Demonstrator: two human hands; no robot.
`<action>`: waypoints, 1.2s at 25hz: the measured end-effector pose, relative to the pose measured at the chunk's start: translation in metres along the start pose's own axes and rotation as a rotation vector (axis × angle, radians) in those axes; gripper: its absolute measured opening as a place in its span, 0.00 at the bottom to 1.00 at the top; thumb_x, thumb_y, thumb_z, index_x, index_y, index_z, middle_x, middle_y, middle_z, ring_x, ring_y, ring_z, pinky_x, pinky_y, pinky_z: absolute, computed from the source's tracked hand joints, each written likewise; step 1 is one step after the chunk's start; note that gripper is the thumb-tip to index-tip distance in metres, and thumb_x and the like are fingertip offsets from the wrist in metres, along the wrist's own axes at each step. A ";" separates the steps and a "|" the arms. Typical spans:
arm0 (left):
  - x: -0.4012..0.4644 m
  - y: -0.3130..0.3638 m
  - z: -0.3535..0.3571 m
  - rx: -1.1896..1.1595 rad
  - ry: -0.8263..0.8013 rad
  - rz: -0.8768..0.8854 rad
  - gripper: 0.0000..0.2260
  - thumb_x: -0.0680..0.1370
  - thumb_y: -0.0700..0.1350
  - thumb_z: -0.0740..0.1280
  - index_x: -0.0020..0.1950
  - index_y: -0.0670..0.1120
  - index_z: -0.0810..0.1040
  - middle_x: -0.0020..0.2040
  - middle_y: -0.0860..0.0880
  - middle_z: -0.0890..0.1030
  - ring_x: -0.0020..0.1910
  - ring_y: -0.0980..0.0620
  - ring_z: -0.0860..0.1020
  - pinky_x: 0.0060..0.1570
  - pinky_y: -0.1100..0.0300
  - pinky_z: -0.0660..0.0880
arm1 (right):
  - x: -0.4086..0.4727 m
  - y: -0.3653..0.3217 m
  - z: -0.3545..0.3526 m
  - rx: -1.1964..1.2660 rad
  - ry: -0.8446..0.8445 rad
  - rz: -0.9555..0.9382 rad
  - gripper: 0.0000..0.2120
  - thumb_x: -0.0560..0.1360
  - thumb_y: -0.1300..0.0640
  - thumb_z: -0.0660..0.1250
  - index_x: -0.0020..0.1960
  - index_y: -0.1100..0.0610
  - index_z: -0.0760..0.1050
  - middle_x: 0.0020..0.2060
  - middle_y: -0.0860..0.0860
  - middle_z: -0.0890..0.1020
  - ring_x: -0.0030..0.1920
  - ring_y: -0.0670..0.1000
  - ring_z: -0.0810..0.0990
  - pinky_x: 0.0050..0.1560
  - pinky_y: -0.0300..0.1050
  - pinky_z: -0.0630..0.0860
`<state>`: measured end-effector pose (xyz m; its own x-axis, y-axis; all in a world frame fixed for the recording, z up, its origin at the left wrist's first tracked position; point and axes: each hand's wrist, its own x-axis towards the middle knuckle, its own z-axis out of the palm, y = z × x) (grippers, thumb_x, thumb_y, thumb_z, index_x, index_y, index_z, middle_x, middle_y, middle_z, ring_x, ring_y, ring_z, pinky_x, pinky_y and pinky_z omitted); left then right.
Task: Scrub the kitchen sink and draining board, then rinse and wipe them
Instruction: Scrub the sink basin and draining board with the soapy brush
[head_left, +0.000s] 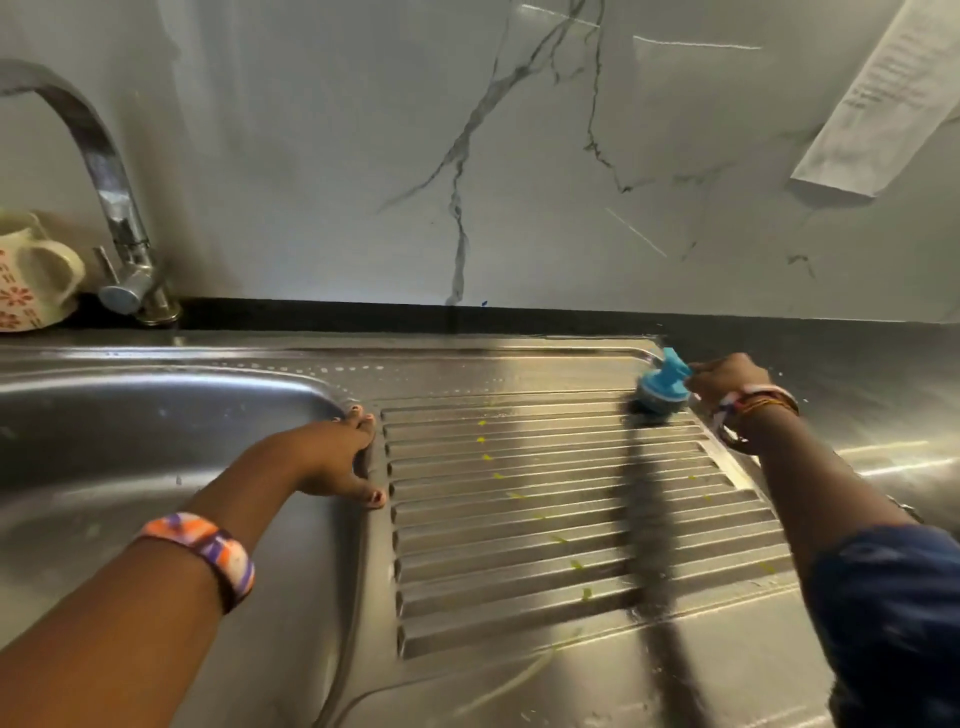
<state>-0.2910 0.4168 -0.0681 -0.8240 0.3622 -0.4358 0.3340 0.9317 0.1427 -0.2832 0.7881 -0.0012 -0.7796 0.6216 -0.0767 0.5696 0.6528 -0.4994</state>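
Observation:
A steel sink bowl lies on the left, with a ribbed draining board to its right. Small yellow-green spots run in a line down the ribs. My right hand grips the handle of a blue scrubbing brush. Its dark scouring head presses on the far right corner of the draining board. My left hand rests on the ridge between bowl and board, fingers straight and spread, thumb toward me.
A curved chrome tap stands behind the bowl at the far left, beside a cream mug with red flowers. A marble-patterned wall rises behind, with a sheet of paper stuck at the upper right. Steel counter continues right.

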 end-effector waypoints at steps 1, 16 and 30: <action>0.001 0.001 -0.002 0.017 -0.013 0.003 0.42 0.76 0.58 0.64 0.77 0.42 0.41 0.78 0.45 0.43 0.76 0.47 0.52 0.72 0.58 0.53 | -0.006 -0.010 0.005 -0.028 -0.004 -0.009 0.17 0.78 0.58 0.63 0.63 0.66 0.74 0.53 0.60 0.79 0.45 0.54 0.73 0.46 0.45 0.70; 0.002 -0.011 0.008 -0.086 -0.002 0.050 0.43 0.76 0.58 0.64 0.77 0.44 0.38 0.77 0.47 0.40 0.76 0.49 0.53 0.72 0.58 0.55 | -0.032 -0.029 0.029 -0.001 -0.147 -0.226 0.16 0.76 0.56 0.64 0.62 0.59 0.76 0.38 0.55 0.78 0.33 0.49 0.73 0.35 0.40 0.70; 0.019 0.020 -0.022 0.322 -0.106 -0.047 0.29 0.73 0.62 0.66 0.64 0.42 0.74 0.63 0.45 0.76 0.61 0.46 0.75 0.62 0.57 0.71 | -0.149 -0.114 0.115 0.061 -0.167 -0.511 0.16 0.78 0.57 0.60 0.63 0.58 0.75 0.55 0.58 0.81 0.55 0.58 0.79 0.55 0.46 0.74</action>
<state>-0.3096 0.4431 -0.0537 -0.7955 0.2986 -0.5273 0.4381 0.8845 -0.1601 -0.2617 0.5713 -0.0322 -0.9869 0.1511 0.0558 0.0948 0.8246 -0.5577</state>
